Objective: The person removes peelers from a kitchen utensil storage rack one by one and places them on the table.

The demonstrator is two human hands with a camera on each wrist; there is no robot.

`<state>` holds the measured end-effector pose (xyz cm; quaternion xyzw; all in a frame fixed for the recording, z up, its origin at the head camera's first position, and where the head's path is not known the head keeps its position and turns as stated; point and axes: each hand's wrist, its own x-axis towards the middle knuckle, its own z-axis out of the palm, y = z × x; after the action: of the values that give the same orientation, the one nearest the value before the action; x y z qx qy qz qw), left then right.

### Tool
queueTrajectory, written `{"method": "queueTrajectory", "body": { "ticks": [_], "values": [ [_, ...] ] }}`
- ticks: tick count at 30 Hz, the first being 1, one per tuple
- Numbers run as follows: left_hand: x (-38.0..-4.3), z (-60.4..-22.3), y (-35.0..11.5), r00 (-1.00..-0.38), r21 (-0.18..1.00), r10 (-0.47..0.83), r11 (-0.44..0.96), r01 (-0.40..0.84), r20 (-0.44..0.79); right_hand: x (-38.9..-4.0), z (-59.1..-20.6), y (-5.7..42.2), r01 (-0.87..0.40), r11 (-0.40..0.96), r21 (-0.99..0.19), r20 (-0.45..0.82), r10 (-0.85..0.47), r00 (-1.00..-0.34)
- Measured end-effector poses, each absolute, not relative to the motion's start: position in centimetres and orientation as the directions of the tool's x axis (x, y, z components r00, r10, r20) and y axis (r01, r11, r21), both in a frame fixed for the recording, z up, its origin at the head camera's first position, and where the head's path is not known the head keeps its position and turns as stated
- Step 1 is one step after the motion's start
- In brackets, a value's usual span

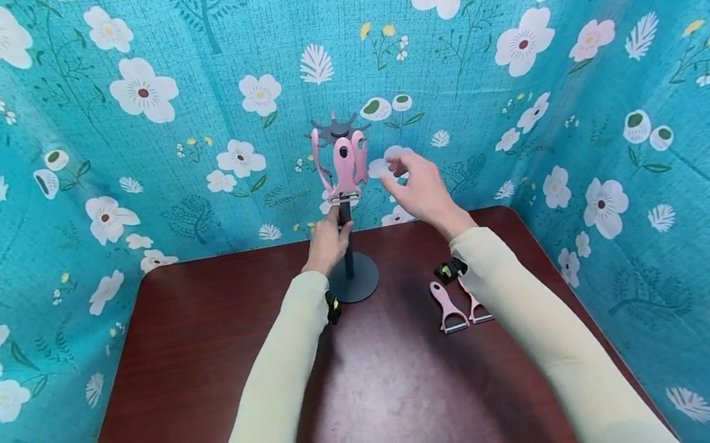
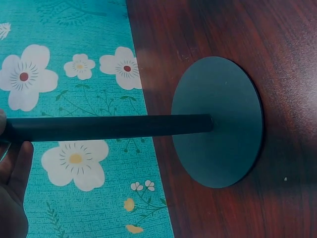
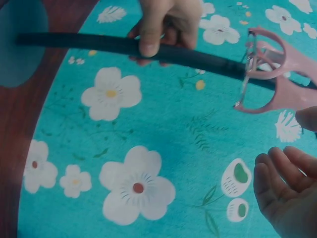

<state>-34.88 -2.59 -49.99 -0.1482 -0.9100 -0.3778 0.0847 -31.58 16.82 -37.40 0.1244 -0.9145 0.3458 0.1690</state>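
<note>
A dark stand [image 1: 365, 278] with a round base, an upright pole [image 2: 109, 128] and a ring of hooks [image 1: 336, 129] stands near the table's far edge. Pink peelers [image 1: 344, 165] hang from the hooks, handles up and blades down. My left hand [image 1: 325, 243] grips the pole just below them; in the right wrist view its thumb and fingers wrap around it. To the right of the hanging peelers is my right hand [image 1: 420, 187], fingers loosely bent with nothing between them. In the right wrist view that hand [image 3: 292, 193] appears beside the peelers [image 3: 287, 94].
Two more pink peelers lie on the table to the right: one peeler [image 1: 445, 304] in full view, the other peeler [image 1: 479, 312] partly behind my right forearm. A blue flowered cloth [image 1: 200, 107] hangs behind and at both sides of the brown table [image 1: 209, 350].
</note>
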Motion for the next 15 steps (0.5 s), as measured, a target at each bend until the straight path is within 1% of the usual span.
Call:
{"method": "queueTrajectory", "body": {
  "ticks": [8, 15],
  "values": [
    [-34.8, -50.0, -2.7, -0.939, 0.637, 0.2, 0.693, 0.337, 0.28, -31.5, -36.3, 15.3, -0.399, 0.705, -0.586, 0.427, -0.15, -0.892],
    [-34.8, -49.9, -2.7, -0.947, 0.662, 0.192, 0.679, 0.319, 0.259, -31.5, -35.6, 14.6, -0.403, 0.697, -0.593, 0.411, -0.168, -0.896]
  ]
}}
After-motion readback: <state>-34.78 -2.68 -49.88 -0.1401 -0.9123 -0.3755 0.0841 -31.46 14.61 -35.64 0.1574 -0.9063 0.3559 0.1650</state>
